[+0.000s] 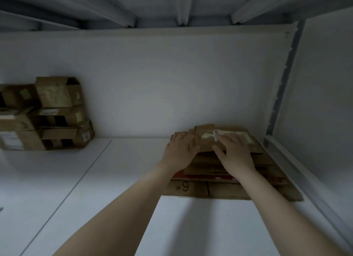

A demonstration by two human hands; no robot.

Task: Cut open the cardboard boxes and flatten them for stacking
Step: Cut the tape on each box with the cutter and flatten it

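Where brown boxes (57, 114) stood stacked at the far left, open white surface (114, 179) stretched rightward to the pile of flattened cardboard (191, 189), tucked into the far right corner against the wall and a metal rail (292, 167). The left hand (179, 152) and right hand (235, 154) pressed flat on its matte, creased top sheet (206, 141), fingers straight and slightly spread; that sheet's long side ran left to right.

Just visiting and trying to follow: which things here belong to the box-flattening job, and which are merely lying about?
Belonging to the job: the stack of flattened cardboard; the left hand and right hand, both pressing on its top sheet; the pile of unflattened boxes at far left.
Just there: the white tabletop; the back wall; the grey metal post at right.
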